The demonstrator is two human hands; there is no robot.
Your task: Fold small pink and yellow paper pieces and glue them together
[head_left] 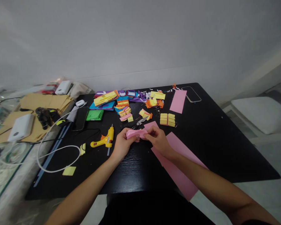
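Between my two hands is a folded strip of pink paper (pixel 136 133), held just above the black table. My left hand (pixel 123 142) grips its left end, the thumb lying along the front. Its right end is pinched in the fingers of my right hand (pixel 158 140). Under my right hand and forearm lies a large pink sheet (pixel 180 165). Scissors (pixel 142 120) rest just beyond the strip, their handles partly hidden. Left of my left hand a yellow hot glue gun (pixel 105 139) lies on its side.
Folded yellow papers (pixel 106 98), a green paper bundle (pixel 95 115) and coloured scraps (pixel 154 101) line the back of the table (pixel 213 134). A yellow folded stack (pixel 167 119) sits right of the scissors. A phone (pixel 81 118) and white cable (pixel 58 170) lie left; another phone (pixel 191 94) lies back right.
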